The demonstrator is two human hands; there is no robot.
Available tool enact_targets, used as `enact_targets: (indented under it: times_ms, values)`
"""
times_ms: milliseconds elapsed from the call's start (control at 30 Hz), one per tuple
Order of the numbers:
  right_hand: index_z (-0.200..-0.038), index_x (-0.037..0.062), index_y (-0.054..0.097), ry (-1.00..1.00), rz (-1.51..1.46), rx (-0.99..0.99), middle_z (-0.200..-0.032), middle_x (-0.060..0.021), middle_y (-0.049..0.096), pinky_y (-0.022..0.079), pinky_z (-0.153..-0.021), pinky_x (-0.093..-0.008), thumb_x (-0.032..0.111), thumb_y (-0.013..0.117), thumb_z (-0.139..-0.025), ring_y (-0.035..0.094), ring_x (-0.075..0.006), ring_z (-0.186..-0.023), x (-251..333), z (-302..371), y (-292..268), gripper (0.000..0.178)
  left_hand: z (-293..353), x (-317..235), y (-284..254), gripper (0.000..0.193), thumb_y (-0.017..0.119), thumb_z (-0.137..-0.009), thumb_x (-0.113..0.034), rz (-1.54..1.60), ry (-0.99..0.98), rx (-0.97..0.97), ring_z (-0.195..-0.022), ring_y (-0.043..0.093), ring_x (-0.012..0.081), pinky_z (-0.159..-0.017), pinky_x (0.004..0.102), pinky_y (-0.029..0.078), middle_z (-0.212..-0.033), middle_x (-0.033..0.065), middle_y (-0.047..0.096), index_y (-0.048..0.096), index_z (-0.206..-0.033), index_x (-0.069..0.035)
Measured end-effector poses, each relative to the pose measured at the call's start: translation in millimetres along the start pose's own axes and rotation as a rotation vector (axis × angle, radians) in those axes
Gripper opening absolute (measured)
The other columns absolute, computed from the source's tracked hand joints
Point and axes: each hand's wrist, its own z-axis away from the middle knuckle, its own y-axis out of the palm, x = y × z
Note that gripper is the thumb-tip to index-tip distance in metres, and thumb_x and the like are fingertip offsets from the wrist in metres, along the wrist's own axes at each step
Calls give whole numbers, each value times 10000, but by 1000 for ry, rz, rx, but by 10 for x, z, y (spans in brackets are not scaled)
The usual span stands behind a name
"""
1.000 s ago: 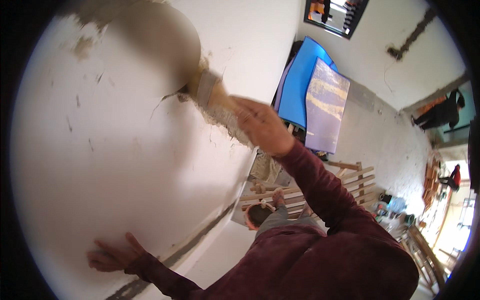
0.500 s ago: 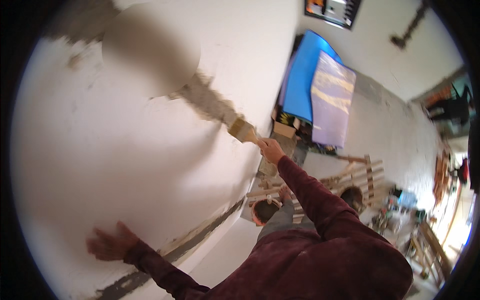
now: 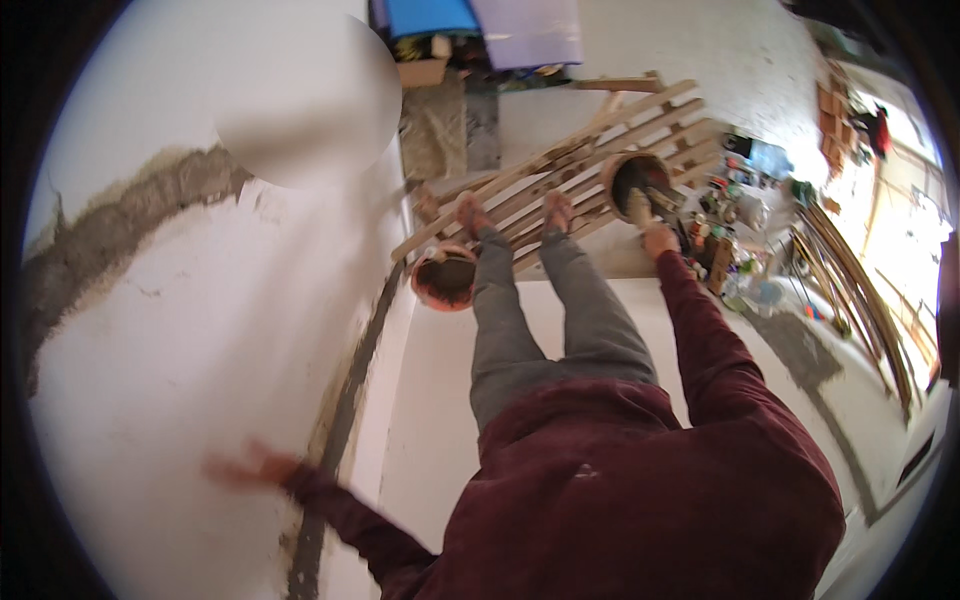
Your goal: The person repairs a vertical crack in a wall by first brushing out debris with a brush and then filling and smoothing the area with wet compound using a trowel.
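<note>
My right hand [image 3: 660,240] is closed around the handle of a paintbrush [image 3: 640,210]. The brush head dips into a round bucket [image 3: 612,178], dark inside, that rests on wooden slats. What the bristles touch down there is too small to make out. On the other side, my left hand [image 3: 252,466] is stretched out by the white wall [image 3: 180,400]. It is smeared by motion, but the fingers look apart and hold nothing. Whether it touches the wall I cannot tell. A rough grey band [image 3: 130,220] runs across the wall.
Beneath my feet is a slatted wooden pallet [image 3: 570,165], with an orange-rimmed bucket [image 3: 425,292] beside my left leg. Bottles and clutter [image 3: 725,235] crowd the right, near long wooden strips [image 3: 850,275]. Blue [image 3: 430,15] and lilac sheets [image 3: 530,30] lean at the back.
The view has swung down and to the right. My right hand has brought the brush from the wall down into the bucket. My left hand stays out by the wall.
</note>
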Motion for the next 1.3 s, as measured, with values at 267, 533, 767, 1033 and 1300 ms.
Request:
enact_targets:
  times_ms: [267, 533, 767, 1033, 1300]
  values:
    - [-1101, 35, 608, -138, -194, -57, -1078, -206, 639, 469, -905, -452, 220, 458, -907, 598, -358, -1060, 30, -387, -148, 307, 3125, -2495, 2559, 370, 585, -873, -296, 878, -849, 1250, -857, 663, 237, -700, 363, 507, -1043, 120, 685, 633, -1128, -33]
    - [-1121, 2, 607, -414, -87, 22, -1113, -201, 612, 479, -888, -423, 41, 596, -776, 583, -391, -1034, -199, -403, -132, 347, 3236, -3089, 3633, 579, 443, -953, -443, 336, -331, 1464, -1236, 494, 280, -1087, 621, 221, -1280, 118, 547, 351, -1432, -131]
    - [-1123, -20, 587, -183, -24, 153, -1139, -209, 587, 446, -955, -422, 27, 596, -718, 563, -376, -1064, -637, -803, 453, 408, 3681, -2886, 2999, 545, 462, -959, -455, 243, -314, 1722, -1239, 437, 261, -962, 569, 353, -1415, 100, 358, 331, -1409, -176]
    - [-1196, 31, 552, -317, 150, 173, -1209, -160, 546, 447, -947, -414, 11, 612, -706, 515, -363, -1131, -365, -1007, 609, 495, 3868, -3219, 3639, 462, 546, -922, -448, 1378, -2016, 1166, -831, 638, 250, -725, 323, 522, -1075, 148, 584, 538, -1144, -44]
    - [-1126, -5, 607, -55, -195, 183, -1044, -216, 639, 457, -879, -435, 253, 456, -952, 598, -372, -990, -599, -1170, 721, 345, 4758, -2978, 2490, 213, 562, -918, -335, 796, -2061, 1609, -453, 454, 127, -368, 282, 340, -676, 8, 491, 538, -999, -140]
